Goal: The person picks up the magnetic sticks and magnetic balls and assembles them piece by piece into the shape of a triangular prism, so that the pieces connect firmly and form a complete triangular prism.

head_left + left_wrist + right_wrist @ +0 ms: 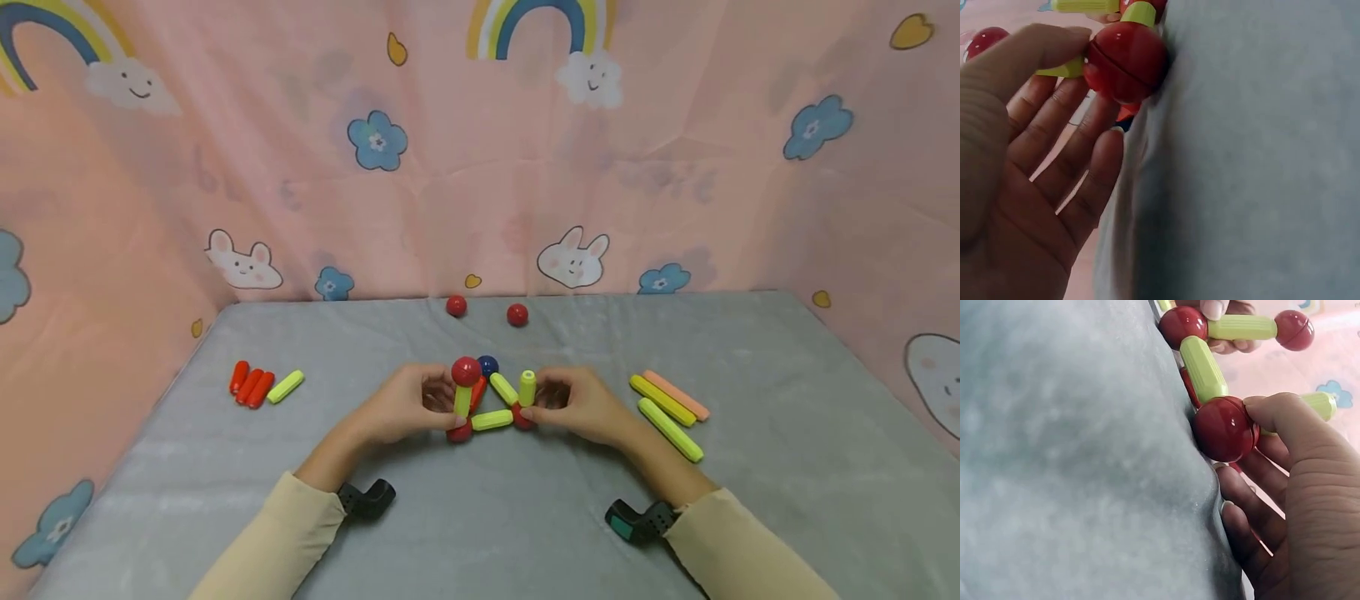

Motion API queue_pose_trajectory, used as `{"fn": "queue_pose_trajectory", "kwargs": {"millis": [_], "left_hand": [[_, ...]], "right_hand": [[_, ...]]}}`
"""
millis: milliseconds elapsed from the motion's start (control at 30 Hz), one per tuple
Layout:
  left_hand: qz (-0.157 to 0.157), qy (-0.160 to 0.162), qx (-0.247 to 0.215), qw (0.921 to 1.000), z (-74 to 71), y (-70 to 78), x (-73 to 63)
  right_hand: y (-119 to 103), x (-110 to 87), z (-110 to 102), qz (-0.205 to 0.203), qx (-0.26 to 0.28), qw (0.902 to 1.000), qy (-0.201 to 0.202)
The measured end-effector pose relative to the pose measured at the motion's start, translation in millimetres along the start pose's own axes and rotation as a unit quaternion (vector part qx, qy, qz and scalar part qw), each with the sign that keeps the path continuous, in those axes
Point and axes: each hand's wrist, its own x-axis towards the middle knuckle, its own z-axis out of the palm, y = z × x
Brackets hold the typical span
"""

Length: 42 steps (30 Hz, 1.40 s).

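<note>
On the grey cloth, red and blue balls joined by short rods form a small frame. My left hand (408,404) pinches its lower left red ball (1127,61), beside an upright yellow-green rod (462,402) topped by another red ball (467,372). The lower right red ball (1225,429) is between the thumb and fingers of my right hand (588,406). From that ball a second yellow-green rod (527,388) stands up with a bare top. A lying yellow-green rod (492,420) links both lower balls. Behind are a blue ball (488,365), a red rod (477,394) and a slanted yellow-green rod (503,388).
Two loose red balls, one (456,306) left of the other (517,314), lie near the back edge. Short red rods (250,387) and a yellow-green one (286,387) lie at left. Longer yellow-green, yellow and orange rods (677,395) lie by my right forearm. A pink patterned curtain (465,208) hangs behind.
</note>
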Motion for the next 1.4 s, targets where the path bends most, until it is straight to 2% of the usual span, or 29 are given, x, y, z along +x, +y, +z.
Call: {"fn": "queue_pose_trajectory", "kwargs": {"millis": [167, 233, 333, 400, 467, 533, 600, 667, 700, 733, 800, 900, 967, 1000, 1067, 1167, 1233, 1300, 1400], "left_hand": [[0.029, -0.02, 0.011, 0.9993, 0.0, -4.0, -1.5], [0.032, -0.024, 0.011, 0.9992, -0.3, -5.4, -2.4], [0.039, -0.029, 0.001, 0.9988, 0.4, -8.0, -3.7], [0.043, -0.031, -0.008, 0.9986, 0.4, -10.0, -4.3], [0.048, -0.032, -0.015, 0.9982, 0.8, -11.9, -4.2], [0.053, -0.035, -0.025, 0.9977, 1.4, -12.9, -3.6], [0.058, -0.04, -0.034, 0.9969, 3.0, -13.7, -2.8], [0.059, -0.049, -0.045, 0.9961, 5.4, -13.4, -2.5], [0.058, -0.053, -0.049, 0.9957, 6.8, -13.5, -2.4], [0.058, -0.058, -0.053, 0.9952, 8.3, -13.3, -2.4], [0.056, -0.064, -0.06, 0.9946, 11.1, -13.3, -2.5], [0.054, -0.066, -0.071, 0.9938, 13.7, -13.5, -2.6], [0.058, -0.065, -0.081, 0.993, 14.1, -14.4, -2.6], [0.058, -0.063, -0.084, 0.9928, 13.9, -14.9, -2.5], [0.061, -0.059, -0.087, 0.9926, 12.9, -16.4, -2.4], [0.062, -0.055, -0.093, 0.9923, 10.2, -20.8, -2.4], [0.061, -0.054, -0.096, 0.992, 7.9, -23.9, -2.3], [0.06, -0.059, -0.105, 0.9908, 5.7, -26.3, -2.2], [0.061, -0.064, -0.116, 0.9894, 2.3, -27.5, -1.6]], "right_hand": [[-1.8, 0.5, -1.9, 0.01, -0.005, 0.9999, -0.005], [-3.8, 1.2, -4.7, 0.015, -0.006, 0.9996, -0.023], [-8.6, 2.4, -17.9, 0.047, 0.012, 0.9937, -0.101], [-11.9, 7.4, -33.0, 0.084, 0.018, 0.9818, -0.169], [-13.7, 15.4, -48.4, 0.121, -0.002, 0.972, -0.202], [-15.1, 28.8, -59.4, 0.142, -0.048, 0.9721, -0.181], [-13.1, 46.6, -63.2, 0.15, -0.1, 0.9759, -0.123], [-10.7, 65.7, -62.4, 0.158, -0.148, 0.9741, -0.065], [-8.3, 74.5, -61.0, 0.16, -0.169, 0.9713, -0.049], [-6.0, 82.4, -59.3, 0.161, -0.19, 0.9675, -0.045], [-0.3, 95.1, -55.3, 0.158, -0.236, 0.9569, -0.062], [6.2, 105.7, -49.3, 0.125, -0.308, 0.938, -0.099], [8.6, 107.8, -46.1, 0.106, -0.331, 0.9323, -0.101], [8.3, 107.3, -45.1, 0.1, -0.332, 0.9334, -0.092], [4.4, 104.1, -44.3, 0.099, -0.293, 0.9486, -0.066], [-11.8, 90.6, -47.0, 0.108, -0.186, 0.9763, -0.02], [-27.2, 76.8, -51.1, 0.108, -0.113, 0.9877, 0.001], [-43.9, 61.2, -55.0, 0.099, -0.082, 0.9917, 0.002], [-65.5, 45.2, -57.5, 0.071, -0.108, 0.9909, -0.037]]}}
